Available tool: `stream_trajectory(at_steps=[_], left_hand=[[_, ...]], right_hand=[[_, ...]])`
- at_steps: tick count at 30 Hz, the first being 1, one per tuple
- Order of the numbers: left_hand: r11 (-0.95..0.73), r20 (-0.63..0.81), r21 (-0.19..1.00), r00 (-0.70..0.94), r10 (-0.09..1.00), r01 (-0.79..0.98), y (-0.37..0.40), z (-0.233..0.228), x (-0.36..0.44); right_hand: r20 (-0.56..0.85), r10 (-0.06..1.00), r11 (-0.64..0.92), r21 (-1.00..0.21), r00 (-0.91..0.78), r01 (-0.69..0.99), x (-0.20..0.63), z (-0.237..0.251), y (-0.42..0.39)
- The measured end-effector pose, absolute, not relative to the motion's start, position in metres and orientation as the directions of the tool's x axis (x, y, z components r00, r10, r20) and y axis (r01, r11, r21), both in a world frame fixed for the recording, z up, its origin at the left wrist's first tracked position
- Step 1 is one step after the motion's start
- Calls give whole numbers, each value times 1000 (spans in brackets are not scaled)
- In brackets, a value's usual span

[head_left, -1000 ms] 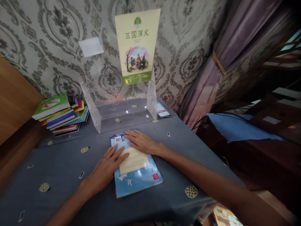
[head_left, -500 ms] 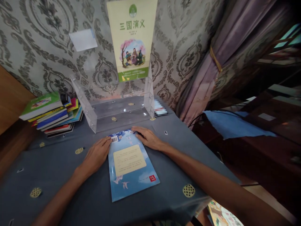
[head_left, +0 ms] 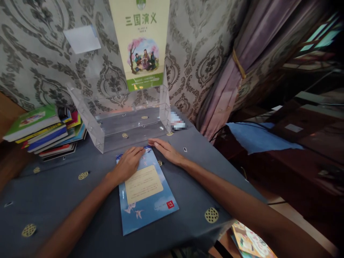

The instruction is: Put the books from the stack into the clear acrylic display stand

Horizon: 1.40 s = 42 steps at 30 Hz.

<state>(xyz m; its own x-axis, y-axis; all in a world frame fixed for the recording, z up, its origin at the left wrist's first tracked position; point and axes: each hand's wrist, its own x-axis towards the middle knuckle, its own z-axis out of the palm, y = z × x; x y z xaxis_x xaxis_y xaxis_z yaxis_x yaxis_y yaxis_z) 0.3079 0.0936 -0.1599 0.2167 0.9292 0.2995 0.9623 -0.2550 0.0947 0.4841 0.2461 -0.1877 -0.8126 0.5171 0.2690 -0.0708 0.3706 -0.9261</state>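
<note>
Two hands lie flat and open on the bench (head_left: 53,186): the left hand (head_left: 128,165) presses the far end of a blue book (head_left: 146,195), the right hand (head_left: 168,151) rests just beside its far corner. Just beyond them stands a clear rack (head_left: 107,132) holding one upright green book (head_left: 141,43). Far left of the hands, a book stack (head_left: 45,130).

– What's the blue book (head_left: 146,195) like?
– Thin paperback, closed, back cover up: sky-blue with a cream panel, white cranes, a small red mark.
– Where?
– Flat on the counter (head_left: 67,193), slightly skewed.
</note>
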Motion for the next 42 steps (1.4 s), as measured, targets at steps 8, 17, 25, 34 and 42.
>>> stream_trajectory(at_steps=[8,17,25,34,42], left_hand=[[-330,318,150,271,909,932,112,-164,315],[-348,404,146,266,875,926,111,-171,314],[-332,429,130,248,868,934,108,-169,314],[215,220,-15,-207,953,976,67,-133,318],[310,63,-100,-305,950,946,34,-122,350]], right_hand=[[267,497,364,-928,-826,-80,486,-185,245],[320,513,449,-891,-796,-69,485,-187,245],[359,460,571,-820,-813,-39,489,-183,241],[383,460,734,-672,-801,100,491,-187,238],[368,446,721,-687,-816,85,489,-188,240]])
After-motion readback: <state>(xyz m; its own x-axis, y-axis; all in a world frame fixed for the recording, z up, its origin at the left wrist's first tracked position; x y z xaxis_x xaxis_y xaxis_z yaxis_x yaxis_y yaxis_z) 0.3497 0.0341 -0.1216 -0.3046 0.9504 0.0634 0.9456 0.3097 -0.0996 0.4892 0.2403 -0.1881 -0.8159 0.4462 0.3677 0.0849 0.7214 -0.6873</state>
